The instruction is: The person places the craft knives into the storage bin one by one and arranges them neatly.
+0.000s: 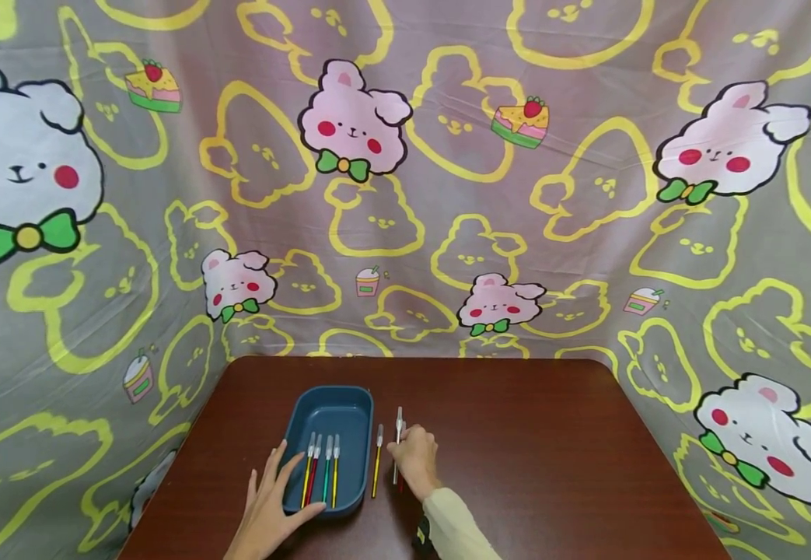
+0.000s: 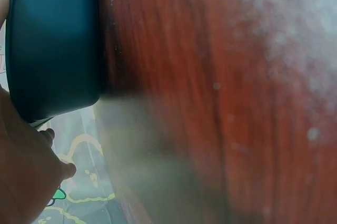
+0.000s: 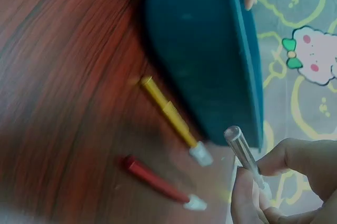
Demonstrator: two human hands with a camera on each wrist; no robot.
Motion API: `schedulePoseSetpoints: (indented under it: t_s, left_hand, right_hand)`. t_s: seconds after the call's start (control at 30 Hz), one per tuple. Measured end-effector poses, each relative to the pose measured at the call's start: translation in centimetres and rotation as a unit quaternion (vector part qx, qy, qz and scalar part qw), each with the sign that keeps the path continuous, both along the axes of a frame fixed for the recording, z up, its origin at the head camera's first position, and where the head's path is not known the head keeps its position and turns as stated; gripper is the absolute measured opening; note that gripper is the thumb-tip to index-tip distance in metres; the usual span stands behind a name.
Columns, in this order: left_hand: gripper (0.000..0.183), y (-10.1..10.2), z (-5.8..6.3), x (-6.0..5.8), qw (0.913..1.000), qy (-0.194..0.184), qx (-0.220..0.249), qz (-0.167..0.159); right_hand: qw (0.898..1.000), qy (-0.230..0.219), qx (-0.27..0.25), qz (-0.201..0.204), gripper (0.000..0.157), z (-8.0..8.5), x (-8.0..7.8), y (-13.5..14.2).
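My right hand (image 1: 415,459) pinches a silver craft knife (image 3: 242,147) with a clear cap between thumb and fingers, lifted off the table. Under that hand lies a red craft knife (image 3: 155,181), mostly hidden in the head view. A yellow craft knife (image 1: 376,467) rests on the table between the hand and a blue tray (image 1: 366,435). My left hand (image 1: 272,505) spreads at the tray's front left corner, thumb at the front rim and fingers along the left side. Inside the tray, several capped craft knives (image 1: 326,474) in yellow, red and green lie side by side.
The brown table (image 1: 517,451) extends to the right and behind the tray. A grey cloth (image 1: 440,233) printed with cartoon rabbits hangs around its back and sides.
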State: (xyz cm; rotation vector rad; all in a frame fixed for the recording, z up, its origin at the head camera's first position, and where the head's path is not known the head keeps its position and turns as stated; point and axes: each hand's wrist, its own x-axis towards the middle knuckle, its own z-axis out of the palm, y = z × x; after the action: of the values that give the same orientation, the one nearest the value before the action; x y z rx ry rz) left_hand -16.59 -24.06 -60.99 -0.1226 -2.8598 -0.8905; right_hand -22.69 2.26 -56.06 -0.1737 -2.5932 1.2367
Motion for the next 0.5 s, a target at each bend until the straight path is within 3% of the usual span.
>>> schedulePoseSetpoints:
  t_s: [0.2,0.5]
  left_hand:
    - [0.102,-0.1,0.1,0.0,0.9998,-0.019,-0.004,0.002]
    - [0.102,-0.1,-0.1,-0.2,0.9998,-0.017,-0.008,0.005]
  right_hand:
    - [1.000,0.021,0.007,0.009,0.019,1.0,0.2,-1.7]
    - [0.999,0.022,0.002,0.041,0.015,2.4,0.4,-4.5]
